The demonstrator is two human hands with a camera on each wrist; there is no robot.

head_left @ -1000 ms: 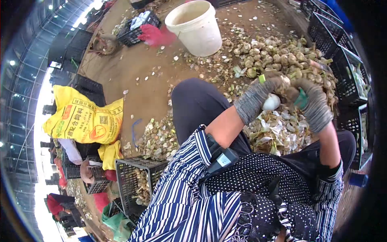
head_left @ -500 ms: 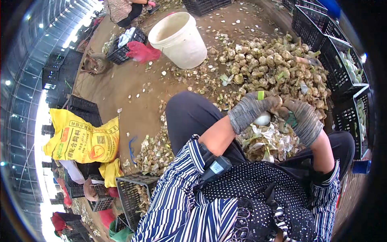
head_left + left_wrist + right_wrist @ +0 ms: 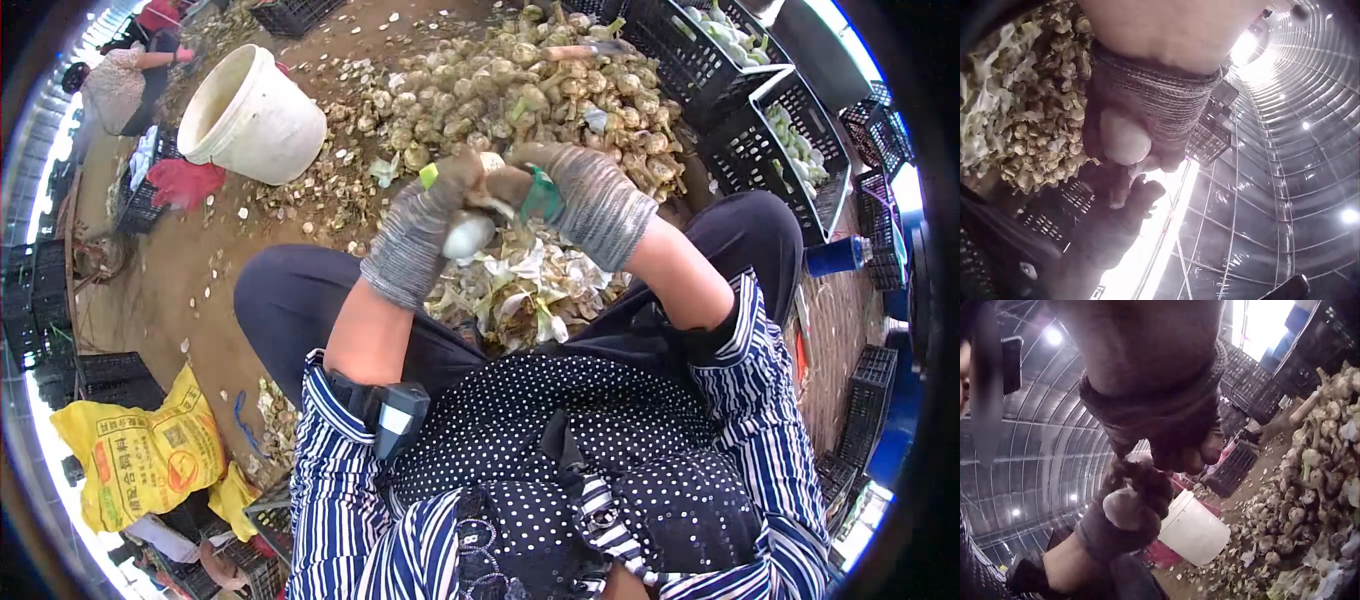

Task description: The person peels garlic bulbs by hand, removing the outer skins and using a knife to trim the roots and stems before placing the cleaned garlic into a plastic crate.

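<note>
My left hand (image 3: pixel 425 225), in a grey knit glove with bare fingertips, holds a white peeled garlic bulb (image 3: pixel 468 235) against its palm. That white bulb (image 3: pixel 1124 139) also shows beneath the glove in the left wrist view. A second garlic bulb (image 3: pixel 490 162) sits at the fingertips, between both hands. My right hand (image 3: pixel 590 200), gloved alike with a green wrap (image 3: pixel 542 195) on the thumb, meets the left and pinches at this second bulb. A pale strip of skin hangs between them. Below the hands lies a heap of garlic skins (image 3: pixel 530 290).
Unpeeled garlic (image 3: pixel 480 95) is piled ahead, with a wooden-handled tool (image 3: pixel 575 51) on top. A white bucket (image 3: pixel 260 125) stands to its left. Black crates (image 3: pixel 800 150) with peeled garlic line the right side. A yellow sack (image 3: pixel 145 455) lies at left; another person (image 3: pixel 125 85) crouches at far left.
The head view has swung right, so bucket, garlic pile and hands now appear farther left. Both hands stay together at the second bulb, the white bulb still in the left palm.
</note>
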